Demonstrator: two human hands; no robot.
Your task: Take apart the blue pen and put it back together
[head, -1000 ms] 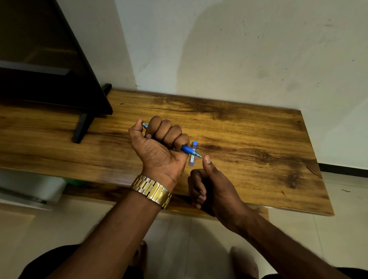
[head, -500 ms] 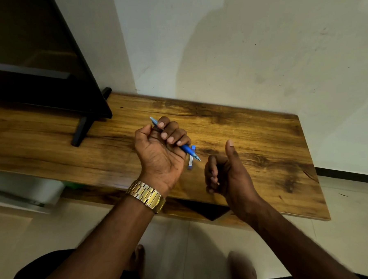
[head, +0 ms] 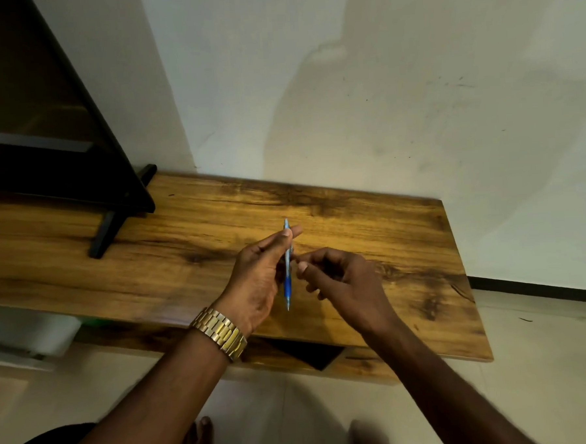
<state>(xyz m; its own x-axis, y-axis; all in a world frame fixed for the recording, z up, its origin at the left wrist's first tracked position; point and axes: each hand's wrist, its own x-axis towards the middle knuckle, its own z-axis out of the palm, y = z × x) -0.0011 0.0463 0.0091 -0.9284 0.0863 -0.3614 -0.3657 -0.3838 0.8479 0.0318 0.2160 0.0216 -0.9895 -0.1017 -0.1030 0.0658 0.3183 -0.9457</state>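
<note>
Left hand (head: 254, 285) held the blue pen (head: 288, 266) near centre frame, above the wooden surface (head: 404, 236), grip closed on the barrel, tip pointing toward frame bottom. Right hand (head: 342, 283), fingers curled, pinched at mid-barrel; contents, if any, not discernible. Judged step: separating or rejoining barrel halves; next move needs a twist. Open room at right; monitor stand (head: 105, 231) at left, well apart.

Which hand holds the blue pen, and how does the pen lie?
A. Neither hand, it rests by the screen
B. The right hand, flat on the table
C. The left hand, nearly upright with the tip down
C: the left hand pinches the blue pen above the table, tip downward.
</note>
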